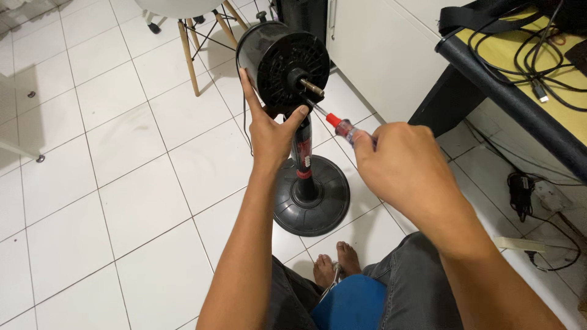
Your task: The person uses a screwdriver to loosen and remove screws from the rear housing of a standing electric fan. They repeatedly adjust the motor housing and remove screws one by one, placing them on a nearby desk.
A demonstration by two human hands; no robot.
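Lap: grey trousers (422, 287) and a blue cloth (350, 302) at the bottom edge, bare feet (335, 264) on the white tile floor (110, 201) just beyond.
Left hand (270, 135): fingers spread and pressed against the fan motor housing (278, 61), thumb on its lower front rim, steadying it.
Right hand (400, 165): fingers clenched round the clear handle of the screwdriver (333, 121).
Screwdriver: red collar, metal shaft slanting up-left, tip at the housing's front face just below the motor shaft (310, 87).
Fan motor housing: black, round, vented, tilted toward the camera atop the stand pole (302, 150).
Fan base (321, 205): black, round, on the floor ahead of the feet.
Counter (559, 98): yellow top at right, black cables (520, 52) lying on it.
Chair (192, 36): wooden legs, behind the fan.
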